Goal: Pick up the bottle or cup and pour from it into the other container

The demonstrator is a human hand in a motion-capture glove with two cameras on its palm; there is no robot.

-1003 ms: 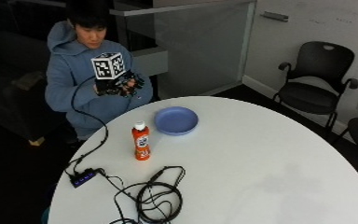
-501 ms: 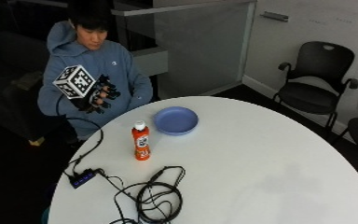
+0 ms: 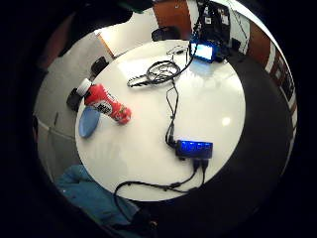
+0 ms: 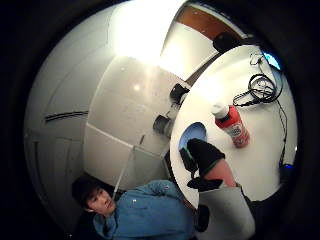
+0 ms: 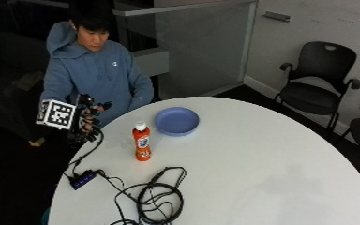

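A red-orange bottle (image 5: 141, 142) with a white cap stands upright on the round white table (image 5: 261, 154), near the person's side. Just behind it lies a shallow blue bowl (image 5: 177, 121). My gloved right hand (image 5: 89, 119) hovers beyond the table's left edge, a bottle's length or more from the bottle, with fingers spread and nothing in them. The little finger side palm view looks down on the bottle (image 3: 104, 103) and bowl (image 3: 89, 122) from a distance. In the thumb side palm view a gloved finger (image 4: 204, 152) juts out before the bowl (image 4: 192, 135) and bottle (image 4: 231, 125).
A small black hub with blue lights (image 5: 82, 179) lies at the table's near-left edge, its cable leading to a coil of black cable (image 5: 158, 197). Black office chairs (image 5: 317, 79) stand at the back right. The table's right half is bare.
My gloved hand has come down from chest height and swung out to the table's left edge. Bottle and bowl have not moved.
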